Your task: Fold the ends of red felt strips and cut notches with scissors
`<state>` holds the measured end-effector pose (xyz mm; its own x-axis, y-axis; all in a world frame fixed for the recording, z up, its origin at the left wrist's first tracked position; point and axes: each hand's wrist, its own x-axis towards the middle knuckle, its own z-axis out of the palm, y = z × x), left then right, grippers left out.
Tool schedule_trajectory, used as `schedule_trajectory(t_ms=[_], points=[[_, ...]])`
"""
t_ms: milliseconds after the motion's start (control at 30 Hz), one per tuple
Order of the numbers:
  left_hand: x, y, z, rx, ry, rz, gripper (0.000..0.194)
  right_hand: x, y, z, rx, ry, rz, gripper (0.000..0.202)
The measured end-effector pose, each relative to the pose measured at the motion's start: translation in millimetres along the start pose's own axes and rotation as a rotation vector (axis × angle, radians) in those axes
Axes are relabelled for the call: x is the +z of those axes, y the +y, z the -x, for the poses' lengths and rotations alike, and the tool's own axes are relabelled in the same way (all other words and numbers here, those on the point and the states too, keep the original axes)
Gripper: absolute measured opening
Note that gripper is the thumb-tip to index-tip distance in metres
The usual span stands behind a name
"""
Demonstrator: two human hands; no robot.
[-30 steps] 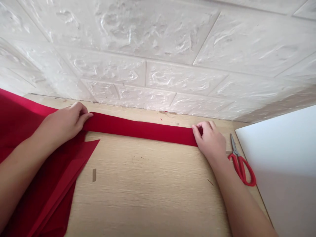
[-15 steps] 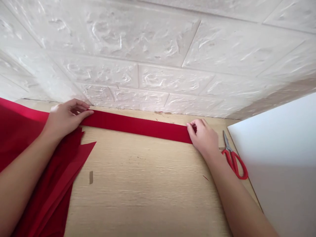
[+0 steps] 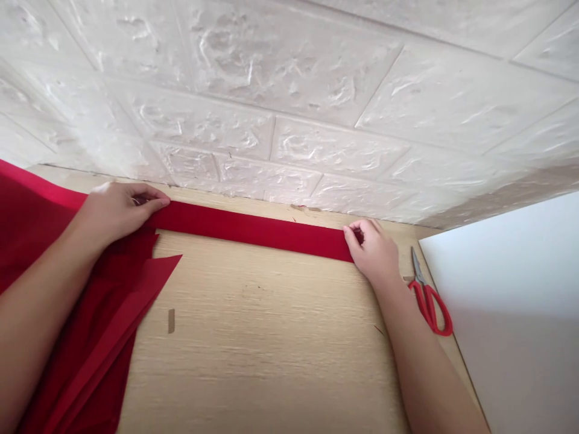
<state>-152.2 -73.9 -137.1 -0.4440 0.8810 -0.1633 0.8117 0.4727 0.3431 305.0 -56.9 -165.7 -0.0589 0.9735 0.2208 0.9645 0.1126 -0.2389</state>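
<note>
A long, flat strip of red fabric (image 3: 257, 231) runs across the back of the wooden table, slanting slightly down to the right. My left hand (image 3: 124, 208) pinches its upper edge near the left end, thumb and fingertips together. At the right end my right hand (image 3: 373, 247) grips the strip between thumb and curled fingers; that end is hidden behind the hand. Under and beside my left forearm lies a larger pile of red fabric (image 3: 99, 337), with a pointed corner sticking out to the right.
Scissors with red handles (image 3: 429, 295) lie right of my right forearm, partly covered by it. A white panel (image 3: 511, 289) stands along the right edge. A white brick-patterned wall (image 3: 289, 78) rises behind the table (image 3: 262, 361). A small brown piece (image 3: 171, 320) sits near the fabric pile.
The view has shifted slightly. My left hand's fingers have straightened a little along the strip's upper edge; my right hand keeps its hold on the right end.
</note>
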Motion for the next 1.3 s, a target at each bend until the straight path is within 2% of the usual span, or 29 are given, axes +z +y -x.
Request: schedule_trajectory(t_ms=[233,400,533,633,767,833,1000,1067,1167,1300], points=[[5.6,-2.8,-4.0,-0.002,0.000,0.035,0.049,-0.2,-1.2,-0.1,0.014,-0.032,0.010,0.022],[4.8,-8.0,-6.7,-0.101,-0.052,0.097,0.057,-0.8,-1.9,-1.3,0.038,-0.060,0.062,0.020],[5.1,-6.9,-8.9,-0.145,-0.079,0.103,0.056,0.1,0.4,-0.9,0.034,-0.040,0.051,0.019],[6.5,-2.2,-4.2,-0.060,-0.025,0.018,0.051,0.2,2.0,-0.7,0.017,-0.041,0.043,0.019],[10.2,4.4,7.1,0.293,0.153,-0.153,0.051,-1.3,2.1,-0.8,-0.027,-0.053,0.067,0.018],[11.2,5.4,9.5,0.377,0.193,-0.154,0.055,-2.3,1.6,-0.7,-0.041,-0.054,0.075,0.018],[7.9,0.9,4.8,0.138,0.061,0.018,0.051,-2.9,0.7,1.5,-0.028,-0.035,0.078,0.019],[6.9,-1.2,3.0,0.098,0.049,0.028,0.050,-2.0,0.7,2.9,0.006,-0.011,0.079,0.023],[8.0,-2.3,3.2,0.113,0.073,0.023,0.048,-0.5,1.2,4.1,0.045,0.004,0.065,0.026],[10.4,-0.5,4.1,0.236,0.129,-0.024,0.045,0.6,1.8,3.7,0.028,-0.003,0.053,0.022]])
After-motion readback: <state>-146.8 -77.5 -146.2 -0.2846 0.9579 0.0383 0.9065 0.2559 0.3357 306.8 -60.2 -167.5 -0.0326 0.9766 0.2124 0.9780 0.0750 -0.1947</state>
